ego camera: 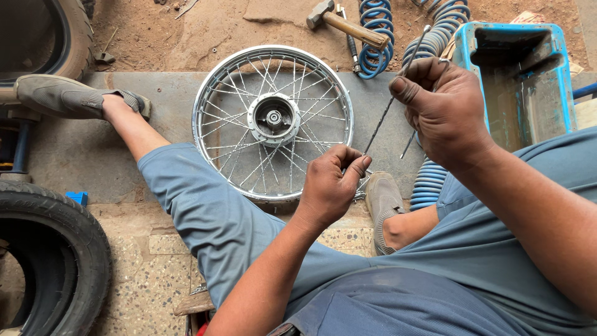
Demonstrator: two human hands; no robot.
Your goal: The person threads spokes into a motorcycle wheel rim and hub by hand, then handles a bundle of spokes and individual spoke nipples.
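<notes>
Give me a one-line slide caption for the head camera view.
Both hands, left and right, grip a thin spoke above a spoked wheel on the ground.

Bare forearms, blue-grey trousers (211, 211) rolled below the knee, and what look like worn grey slip-on shoes (59, 96).

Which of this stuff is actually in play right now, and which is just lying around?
In play:
- thin metal spoke, pinched at both ends by the left hand and right hand
- spoked wheel, flat on the slab in front of the hands

Lying about:
- hammer
- blue coiled hose
- blue tray
- tyre
</notes>
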